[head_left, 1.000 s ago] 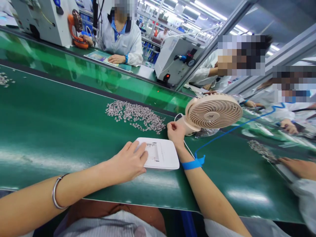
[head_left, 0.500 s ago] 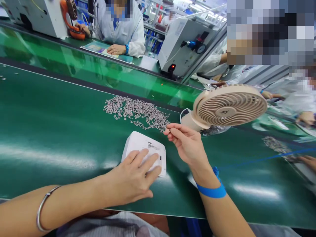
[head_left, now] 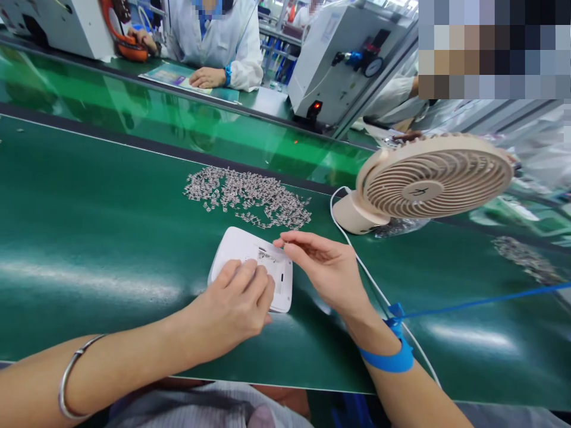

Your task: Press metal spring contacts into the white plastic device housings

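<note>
White plastic housing (head_left: 231, 242) lies under curled left hand (head_left: 241, 297), grip unclear; right hand (head_left: 328, 267) at its far-right edge, pinching a tiny part (head_left: 286, 242).

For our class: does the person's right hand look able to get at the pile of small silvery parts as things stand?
Probably yes: the right hand is close to the pile's near edge, nothing visible stands between them, and the fan is off to the right.
</note>
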Demonstrator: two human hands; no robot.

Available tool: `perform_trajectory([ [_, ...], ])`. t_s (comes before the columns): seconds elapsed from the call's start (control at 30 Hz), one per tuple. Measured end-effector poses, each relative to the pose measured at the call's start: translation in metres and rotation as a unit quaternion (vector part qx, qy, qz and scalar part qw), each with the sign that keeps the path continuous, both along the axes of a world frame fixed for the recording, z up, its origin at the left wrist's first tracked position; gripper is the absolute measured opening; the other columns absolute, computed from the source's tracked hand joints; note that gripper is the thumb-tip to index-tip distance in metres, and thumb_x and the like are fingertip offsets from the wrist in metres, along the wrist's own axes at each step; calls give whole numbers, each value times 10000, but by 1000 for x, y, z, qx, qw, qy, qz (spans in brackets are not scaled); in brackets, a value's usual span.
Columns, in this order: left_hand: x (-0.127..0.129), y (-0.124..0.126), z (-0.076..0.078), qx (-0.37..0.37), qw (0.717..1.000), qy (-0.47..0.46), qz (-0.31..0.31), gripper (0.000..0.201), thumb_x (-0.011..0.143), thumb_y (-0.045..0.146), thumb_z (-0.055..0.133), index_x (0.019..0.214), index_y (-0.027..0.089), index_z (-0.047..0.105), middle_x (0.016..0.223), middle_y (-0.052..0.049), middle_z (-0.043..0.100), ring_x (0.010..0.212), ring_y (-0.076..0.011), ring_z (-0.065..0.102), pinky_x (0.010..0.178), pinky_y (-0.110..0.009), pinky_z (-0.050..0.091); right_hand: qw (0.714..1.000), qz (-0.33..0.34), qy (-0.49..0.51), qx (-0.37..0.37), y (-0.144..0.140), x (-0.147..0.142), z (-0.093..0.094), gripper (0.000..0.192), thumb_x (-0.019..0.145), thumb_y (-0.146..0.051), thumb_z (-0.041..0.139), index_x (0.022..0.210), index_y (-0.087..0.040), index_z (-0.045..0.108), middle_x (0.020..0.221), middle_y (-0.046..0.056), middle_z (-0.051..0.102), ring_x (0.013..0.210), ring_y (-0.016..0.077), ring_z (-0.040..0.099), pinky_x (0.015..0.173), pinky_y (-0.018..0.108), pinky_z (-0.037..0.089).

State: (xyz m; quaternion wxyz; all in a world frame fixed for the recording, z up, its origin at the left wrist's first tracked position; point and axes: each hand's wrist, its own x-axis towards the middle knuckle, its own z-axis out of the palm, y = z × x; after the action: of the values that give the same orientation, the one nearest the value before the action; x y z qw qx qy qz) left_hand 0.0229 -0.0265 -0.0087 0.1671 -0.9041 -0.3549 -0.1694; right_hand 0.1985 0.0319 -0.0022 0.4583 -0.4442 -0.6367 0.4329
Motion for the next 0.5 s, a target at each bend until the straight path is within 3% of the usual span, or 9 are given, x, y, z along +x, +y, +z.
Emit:
perform_trajectory([
  [0.1,1,0,1,9,998,-52,24,365,862,401,516,1031,87,593,1013,-108,621,944,-245,528,841,-376,335,999,-2,-33,34,-6,-2,-1,139,798,-238,635,922,-208,688,877,25,680,825,196,638,788,340,533],
  [0.27,-2,5,6,115,979,-143,84,325,887,377,496,979,83,596,884,-82,641,745,-199,542,687,-349,337,994,38,-81,57,-23,-8,5,251,842,-192,504,1013,-249,679,975,-4,665,857,180,639,837,339,527],
  [0.37,-4,8,9,116,978,-146,99,221,883,326,514,865,123,599,726,-35,612,648,-169,504,644,-333,310,988,85,-95,83,-32,-13,8,301,837,-156,466,1019,-264,679,964,-22,666,823,162,644,806,305,539],
  [0.5,-3,8,8,109,979,-143,97,123,855,233,538,762,160,574,636,-1,570,604,-156,457,650,-323,289,986,98,-87,100,-35,-18,6,297,839,-136,472,1022,-257,674,949,-27,669,801,154,645,767,277,547],
])
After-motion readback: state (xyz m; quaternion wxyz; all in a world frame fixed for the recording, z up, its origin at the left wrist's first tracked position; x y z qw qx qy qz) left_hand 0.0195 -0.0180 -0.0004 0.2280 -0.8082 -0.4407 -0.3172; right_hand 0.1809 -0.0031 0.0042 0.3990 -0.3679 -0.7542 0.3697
